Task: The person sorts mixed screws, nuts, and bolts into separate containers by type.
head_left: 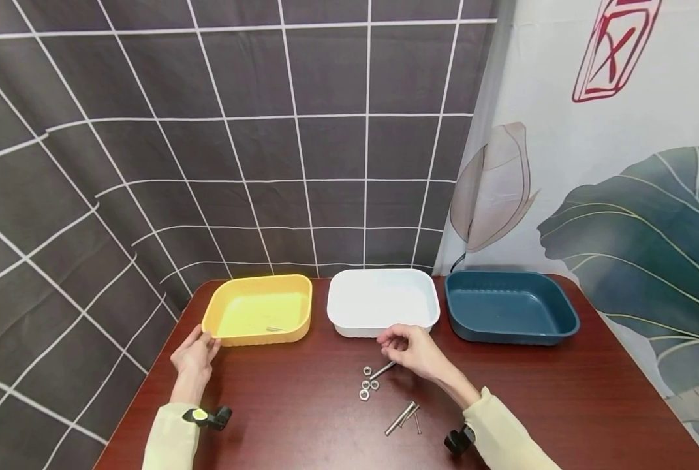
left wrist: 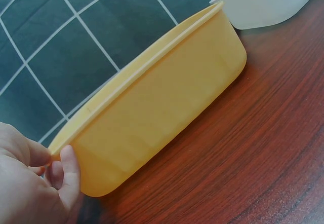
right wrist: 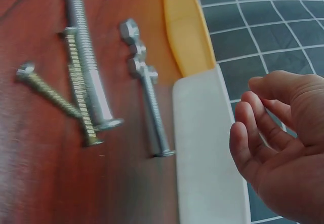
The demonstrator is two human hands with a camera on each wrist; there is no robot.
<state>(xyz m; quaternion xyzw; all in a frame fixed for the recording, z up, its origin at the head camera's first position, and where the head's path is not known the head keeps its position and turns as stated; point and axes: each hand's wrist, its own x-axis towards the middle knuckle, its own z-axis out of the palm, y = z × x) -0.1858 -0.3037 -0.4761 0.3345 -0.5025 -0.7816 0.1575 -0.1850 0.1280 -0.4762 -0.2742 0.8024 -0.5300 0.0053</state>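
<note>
At the front left corner of the yellow tray (head_left: 295, 334), my left hand (head_left: 194, 359) pinches the rim between thumb and fingers, as the left wrist view also shows. My right hand (head_left: 415, 351) hovers by the front edge of the white tray (head_left: 349, 329). Its fingers are loosely bent, and nothing shows between them in the right wrist view. Beneath it a bolt (right wrist: 155, 111) lies beside several hex nuts (head_left: 364, 395). Closer to me are a thicker bolt (right wrist: 90, 57) and two thin screws (right wrist: 50, 93), lying crossed over each other.
A dark blue tray (head_left: 510, 338) stands to the right of the white one, all in a row at the back of the brown table (head_left: 290, 405). Small thin metal pieces (head_left: 275, 329) lie inside the yellow tray. Behind the table hangs a dark grid-patterned cloth (head_left: 326, 150).
</note>
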